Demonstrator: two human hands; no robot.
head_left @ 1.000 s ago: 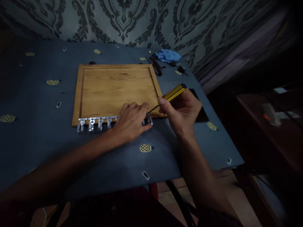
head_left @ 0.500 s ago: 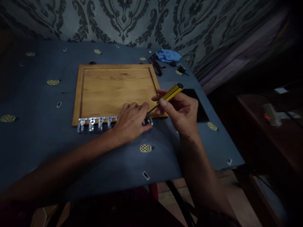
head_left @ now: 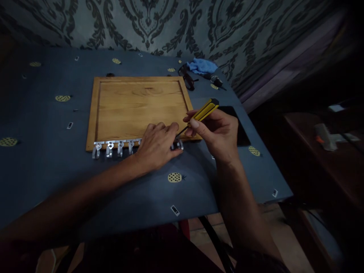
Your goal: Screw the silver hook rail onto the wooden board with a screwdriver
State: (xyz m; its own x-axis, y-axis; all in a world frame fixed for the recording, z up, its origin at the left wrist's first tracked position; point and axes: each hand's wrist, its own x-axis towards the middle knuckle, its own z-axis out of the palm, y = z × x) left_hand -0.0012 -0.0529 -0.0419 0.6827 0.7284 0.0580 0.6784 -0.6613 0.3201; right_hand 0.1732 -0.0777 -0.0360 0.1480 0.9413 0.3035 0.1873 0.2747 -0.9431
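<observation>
A framed wooden panel [head_left: 139,110] lies flat on the table. Along its near edge runs a metal hook rail [head_left: 120,147] with several silver hooks. My left hand [head_left: 157,146] is closed over the right part of the rail, fingers on top and thumb below, hiding some of the hooks. In my right hand [head_left: 217,132] is a yellow and black screwdriver [head_left: 203,112], pinched between thumb and fingers and tilted. Its shaft points down and left to the rail's right end beside my left fingers. Whether the tip sits in a screw is hidden.
The table has a blue cloth [head_left: 162,197] with pineapple prints. Sunglasses [head_left: 188,79], a blue rag [head_left: 202,66] and what look like keys [head_left: 216,81] lie at the back right. A dark flat object [head_left: 240,131] lies behind my right hand. A small screw-like piece [head_left: 75,110] is left of the panel.
The screwdriver handle and my right fingers have shifted very slightly. My left hand stays on the hook rail, and the panel rests in the same place.
</observation>
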